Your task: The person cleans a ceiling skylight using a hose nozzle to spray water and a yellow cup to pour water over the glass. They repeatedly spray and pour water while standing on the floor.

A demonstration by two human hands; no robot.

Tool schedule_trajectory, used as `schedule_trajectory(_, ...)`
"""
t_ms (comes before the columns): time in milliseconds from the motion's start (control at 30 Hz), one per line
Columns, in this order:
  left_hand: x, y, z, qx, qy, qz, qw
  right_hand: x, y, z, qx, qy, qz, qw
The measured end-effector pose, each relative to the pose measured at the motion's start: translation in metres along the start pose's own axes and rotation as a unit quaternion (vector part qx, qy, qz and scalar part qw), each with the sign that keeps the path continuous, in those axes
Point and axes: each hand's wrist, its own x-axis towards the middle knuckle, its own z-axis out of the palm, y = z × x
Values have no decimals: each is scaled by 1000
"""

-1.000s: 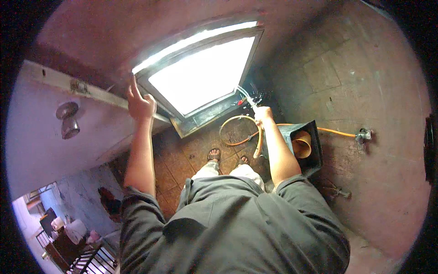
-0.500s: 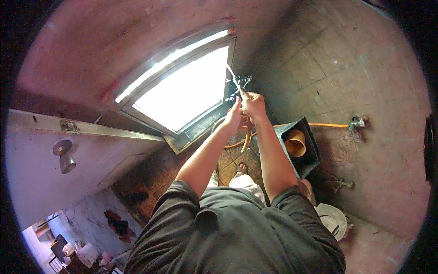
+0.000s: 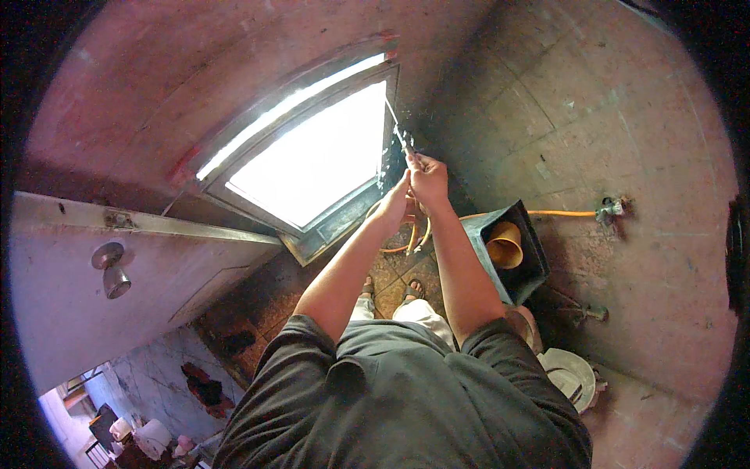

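Both my arms reach out ahead toward the corner beside a bright window (image 3: 312, 156). My right hand (image 3: 430, 181) is closed around the end of an orange hose (image 3: 558, 213), at the height of the window's right edge. A thin white jet of water (image 3: 396, 121) leaves that end and runs up along the window frame, with splashes by the dark wall. My left hand (image 3: 393, 207) is closed just below and left of it, against the hose; its fingers are partly hidden. Loops of the hose hang beneath my hands.
The hose runs right to a wall tap (image 3: 612, 211). A dark square bin (image 3: 533, 273) with a yellow-orange mug (image 3: 504, 245) stands beside my right forearm. A second tap (image 3: 594, 312) and a whitish round tub (image 3: 568, 375) are behind it. At left is a door with a round knob (image 3: 117, 283).
My hands have shifted slightly left and the right hand has turned a little. The water jet now runs straighter along the window's edge, and the hanging hose loops have swung.
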Motion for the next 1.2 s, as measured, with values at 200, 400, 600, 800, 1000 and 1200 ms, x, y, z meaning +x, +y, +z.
schedule_trajectory(200, -15, 7, 2, 18, 26, 15, 999, 4, 9, 6, -7, 22, -49, 999)
schedule_trajectory(400, -26, 19, 10, 6, 53, 5, 999, 4, 8, 9, 8, 31, -25, 999)
schedule_trajectory(600, -18, 12, 4, -10, 29, 5, 1000, 1, 4, 8, 13, 28, -12, 999)
schedule_trajectory(800, -16, 10, 4, -4, 20, 0, 1000, -2, 1, 4, -31, 24, -23, 999)
schedule_trajectory(1000, -18, 11, 5, 20, 37, 0, 999, -3, 3, 6, 21, 34, -18, 999)
schedule_trajectory(1200, -26, 22, 17, 34, 33, 21, 999, 1, -1, -1, -19, 62, -43, 997)
